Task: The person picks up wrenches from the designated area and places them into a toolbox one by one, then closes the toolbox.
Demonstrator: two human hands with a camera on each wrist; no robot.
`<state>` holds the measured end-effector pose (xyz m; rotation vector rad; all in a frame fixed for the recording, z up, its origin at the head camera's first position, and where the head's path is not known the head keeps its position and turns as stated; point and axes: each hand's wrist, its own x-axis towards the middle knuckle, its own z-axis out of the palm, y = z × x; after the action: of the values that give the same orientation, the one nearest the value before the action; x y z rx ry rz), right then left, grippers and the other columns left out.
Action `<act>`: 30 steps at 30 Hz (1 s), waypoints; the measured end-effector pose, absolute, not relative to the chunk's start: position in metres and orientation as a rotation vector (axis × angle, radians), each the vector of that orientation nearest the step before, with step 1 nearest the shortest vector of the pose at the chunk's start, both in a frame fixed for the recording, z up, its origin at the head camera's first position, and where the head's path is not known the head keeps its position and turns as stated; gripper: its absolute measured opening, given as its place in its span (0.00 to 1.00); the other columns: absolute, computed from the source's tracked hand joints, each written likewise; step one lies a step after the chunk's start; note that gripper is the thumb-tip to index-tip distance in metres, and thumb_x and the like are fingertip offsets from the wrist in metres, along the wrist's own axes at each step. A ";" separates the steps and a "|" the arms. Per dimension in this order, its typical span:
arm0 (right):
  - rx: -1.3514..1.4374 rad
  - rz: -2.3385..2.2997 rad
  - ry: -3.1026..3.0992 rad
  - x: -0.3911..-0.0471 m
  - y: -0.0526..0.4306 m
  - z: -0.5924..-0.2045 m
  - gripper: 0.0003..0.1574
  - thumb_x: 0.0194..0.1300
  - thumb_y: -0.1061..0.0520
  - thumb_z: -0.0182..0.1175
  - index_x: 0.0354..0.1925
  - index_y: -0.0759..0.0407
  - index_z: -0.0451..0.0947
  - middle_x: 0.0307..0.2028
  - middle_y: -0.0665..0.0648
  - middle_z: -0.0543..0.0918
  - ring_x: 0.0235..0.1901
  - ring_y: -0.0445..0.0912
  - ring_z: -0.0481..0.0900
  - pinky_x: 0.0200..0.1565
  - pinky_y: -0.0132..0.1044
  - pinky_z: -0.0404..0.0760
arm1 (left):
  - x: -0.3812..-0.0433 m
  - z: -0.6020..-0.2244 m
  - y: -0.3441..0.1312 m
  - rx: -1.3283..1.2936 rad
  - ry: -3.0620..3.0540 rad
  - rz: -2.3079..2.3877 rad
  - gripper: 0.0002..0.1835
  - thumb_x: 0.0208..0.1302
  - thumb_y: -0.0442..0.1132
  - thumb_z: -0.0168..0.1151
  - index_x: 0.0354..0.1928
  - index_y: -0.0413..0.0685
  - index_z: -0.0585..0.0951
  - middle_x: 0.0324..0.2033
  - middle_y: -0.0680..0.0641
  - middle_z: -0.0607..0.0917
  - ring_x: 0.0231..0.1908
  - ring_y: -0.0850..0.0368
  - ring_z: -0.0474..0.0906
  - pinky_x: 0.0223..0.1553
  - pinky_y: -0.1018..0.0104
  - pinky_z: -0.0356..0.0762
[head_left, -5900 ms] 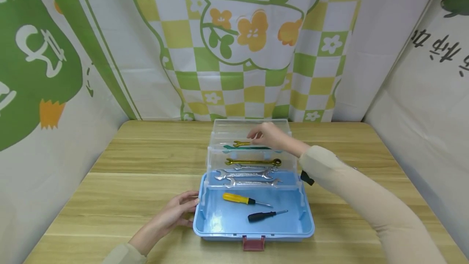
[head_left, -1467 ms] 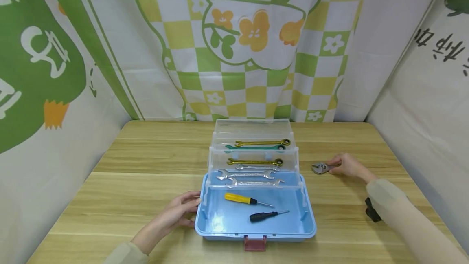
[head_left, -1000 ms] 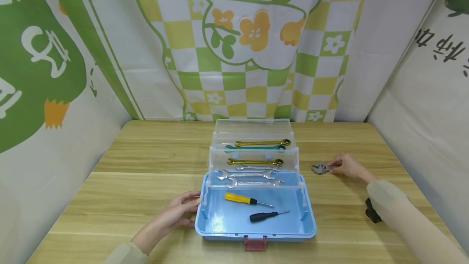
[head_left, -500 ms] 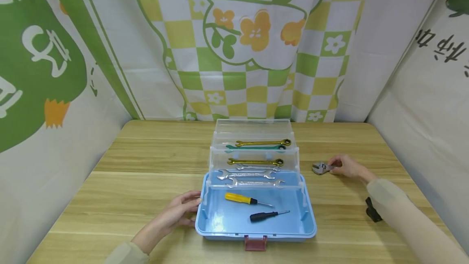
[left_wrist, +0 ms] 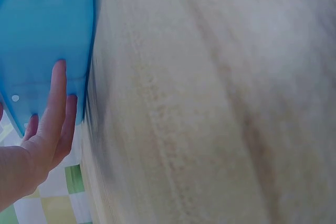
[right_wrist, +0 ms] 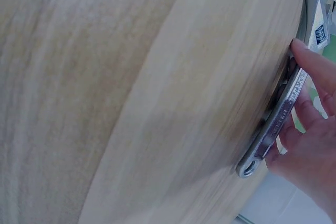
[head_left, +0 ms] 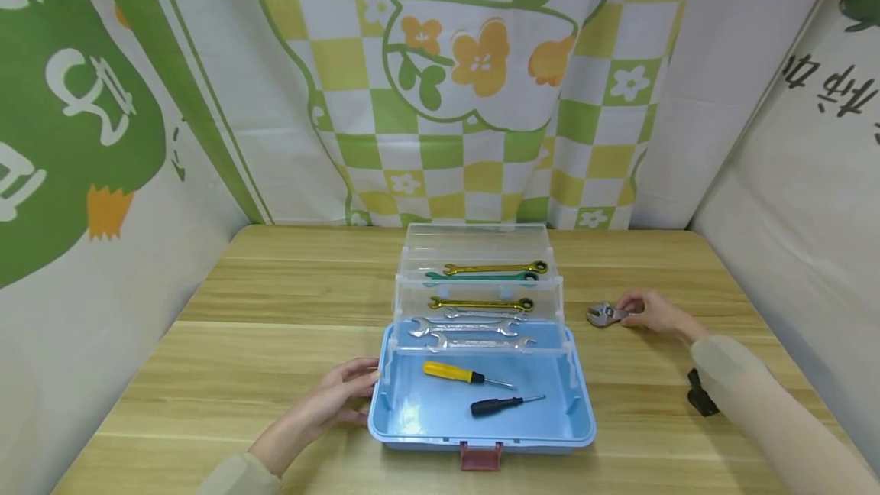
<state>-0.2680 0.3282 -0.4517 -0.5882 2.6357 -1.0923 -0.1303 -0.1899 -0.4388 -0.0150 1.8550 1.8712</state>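
Note:
My right hand (head_left: pixel 653 313) grips an adjustable wrench (head_left: pixel 602 315) by its handle, low over the table right of the toolbox. In the right wrist view, the thumb and fingers pinch the wrench's handle (right_wrist: pixel 281 109) from both sides. My left hand (head_left: pixel 334 397) rests against the left wall of the blue toolbox (head_left: pixel 426 422); the left wrist view has its fingers straight along the blue side (left_wrist: pixel 47 35). Inside the box bottom lie a yellow-handled screwdriver (head_left: pixel 450 372) and a black-handled screwdriver (head_left: pixel 496 406).
Clear stepped trays (head_left: pixel 474 237) stand raised at the toolbox's back. They hold gold combination wrenches (head_left: pixel 481 304), a green one (head_left: pixel 481 278) and several silver wrenches (head_left: pixel 464 327). A reddish latch (head_left: pixel 480 457) hangs at the front. Patterned curtains border the wooden table (head_left: pixel 275 289).
Since the oldest frame, my right hand has left the upper tray, where a gold wrench now lies, and moved right to hold the adjustable wrench. My left hand has stayed at the box.

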 end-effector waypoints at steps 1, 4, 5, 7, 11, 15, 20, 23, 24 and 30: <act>-0.588 -1.085 2.634 -0.268 0.328 -0.451 0.12 0.51 0.67 0.61 0.35 0.73 0.72 0.32 0.61 0.77 0.31 0.39 0.72 0.31 0.27 0.74 | -0.130 -0.439 -0.190 -0.017 1.856 1.871 0.35 0.62 0.44 0.52 0.61 0.28 0.52 0.52 0.33 0.68 0.44 0.50 0.74 0.39 0.51 0.78; -0.548 -1.083 2.621 -0.268 0.329 -0.450 0.13 0.51 0.66 0.61 0.36 0.74 0.72 0.31 0.61 0.78 0.30 0.40 0.72 0.30 0.27 0.74 | -0.130 -0.438 -0.190 -0.011 1.854 1.873 0.35 0.62 0.44 0.52 0.61 0.27 0.52 0.52 0.33 0.68 0.44 0.50 0.74 0.38 0.50 0.78; -0.542 -1.083 2.615 -0.268 0.328 -0.449 0.14 0.51 0.66 0.61 0.36 0.74 0.72 0.31 0.61 0.78 0.30 0.40 0.72 0.29 0.27 0.73 | -0.130 -0.439 -0.190 -0.011 1.853 1.874 0.35 0.62 0.44 0.52 0.61 0.27 0.52 0.52 0.33 0.68 0.44 0.50 0.74 0.38 0.50 0.78; -0.523 -1.092 2.595 -0.268 0.328 -0.447 0.15 0.51 0.66 0.61 0.37 0.76 0.72 0.30 0.61 0.78 0.28 0.40 0.72 0.28 0.28 0.73 | -0.130 -0.439 -0.190 -0.014 1.854 1.874 0.35 0.62 0.44 0.52 0.61 0.27 0.52 0.52 0.33 0.68 0.44 0.50 0.74 0.39 0.50 0.78; -0.509 -1.099 2.589 -0.269 0.326 -0.444 0.17 0.51 0.66 0.61 0.38 0.77 0.71 0.30 0.60 0.78 0.28 0.41 0.72 0.29 0.28 0.72 | -0.130 -0.440 -0.189 -0.019 1.860 1.872 0.35 0.61 0.45 0.52 0.61 0.28 0.52 0.53 0.32 0.67 0.44 0.49 0.74 0.39 0.51 0.78; -0.505 -1.106 2.606 -0.270 0.325 -0.439 0.19 0.51 0.66 0.61 0.39 0.78 0.71 0.29 0.60 0.79 0.27 0.40 0.72 0.28 0.27 0.72 | -0.130 -0.439 -0.189 -0.017 1.863 1.867 0.35 0.61 0.45 0.52 0.61 0.28 0.52 0.53 0.31 0.66 0.45 0.49 0.74 0.39 0.51 0.78; -0.493 -1.119 2.619 -0.272 0.323 -0.428 0.19 0.51 0.66 0.60 0.40 0.78 0.71 0.26 0.58 0.77 0.24 0.38 0.69 0.24 0.27 0.71 | -0.130 -0.439 -0.189 -0.024 1.870 1.860 0.36 0.62 0.45 0.52 0.61 0.28 0.52 0.53 0.31 0.67 0.45 0.48 0.73 0.39 0.51 0.78; -0.500 -1.116 2.622 -0.273 0.322 -0.421 0.18 0.52 0.66 0.60 0.40 0.78 0.71 0.27 0.59 0.77 0.25 0.40 0.70 0.25 0.28 0.72 | -0.131 -0.439 -0.190 -0.025 1.872 1.858 0.36 0.62 0.46 0.52 0.61 0.28 0.52 0.53 0.32 0.67 0.45 0.48 0.74 0.39 0.51 0.78; -0.499 -1.122 2.615 -0.273 0.322 -0.419 0.18 0.52 0.66 0.60 0.40 0.77 0.71 0.28 0.60 0.78 0.26 0.41 0.71 0.26 0.29 0.73 | -0.131 -0.440 -0.190 -0.025 1.870 1.859 0.36 0.62 0.46 0.52 0.61 0.28 0.52 0.53 0.32 0.67 0.45 0.48 0.74 0.39 0.51 0.78; -0.515 -1.108 2.624 -0.277 0.320 -0.406 0.16 0.55 0.67 0.57 0.42 0.77 0.71 0.31 0.66 0.78 0.30 0.48 0.75 0.29 0.34 0.76 | -0.132 -0.441 -0.190 -0.024 1.861 1.862 0.35 0.62 0.45 0.52 0.62 0.29 0.52 0.53 0.32 0.68 0.44 0.50 0.74 0.39 0.51 0.78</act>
<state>-0.2769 0.3204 -0.4058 -0.5151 2.6244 -1.1078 -0.1315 -0.1895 -0.4406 -0.0236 1.8607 1.8621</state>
